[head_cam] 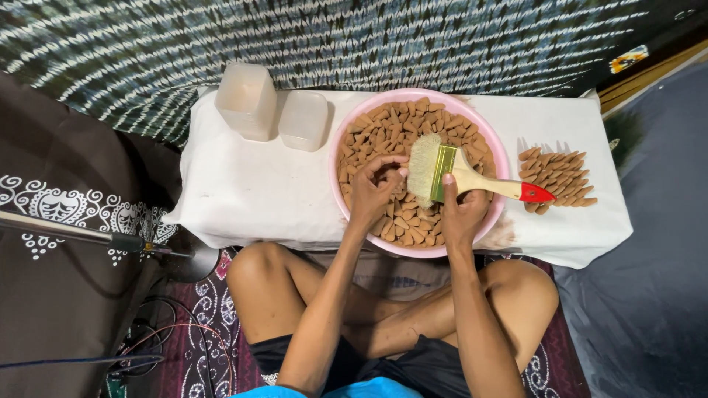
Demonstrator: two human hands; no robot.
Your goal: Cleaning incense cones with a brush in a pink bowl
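Head view: pink basin of brown cones sits on the white-draped bench. Right hand, fingers closed around the handle of a wide paintbrush, holds the bristles over the cones. Left hand, just left of the bristles, pinches one cone. More cones in a row lie right of the basin; two translucent containers stand far left.

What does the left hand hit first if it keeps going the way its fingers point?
The left hand points up and right over the pink bowl. First in line is probably the paintbrush's pale bristles, just beyond its fingertips, though its height above the brown cones is unclear.
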